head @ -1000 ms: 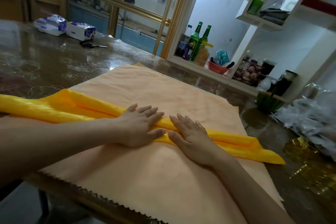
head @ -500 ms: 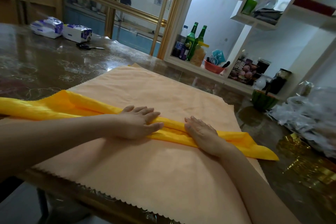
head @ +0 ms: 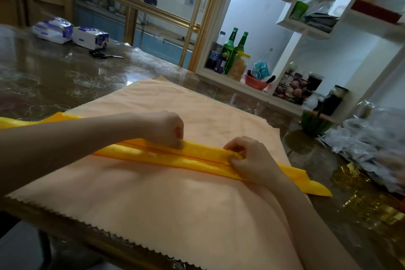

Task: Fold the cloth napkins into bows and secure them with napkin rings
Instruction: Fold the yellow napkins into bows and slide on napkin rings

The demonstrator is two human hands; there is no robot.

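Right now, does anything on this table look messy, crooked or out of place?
Nothing looks spilled or damaged. The napkin, pinched by the left hand and right hand, runs slantwise past both sides of the cloth, its right tip on the bare table. Scissors lie loose at the far side.

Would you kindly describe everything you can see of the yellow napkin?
The yellow napkin is bright, slightly glossy cloth folded into a long narrow band, its edges meeting in a lengthwise crease. It lies flat, slanting across the peach cloth; its left end leaves the picture, its pointed right end reaches onto the table. The left hand and right hand pinch it.
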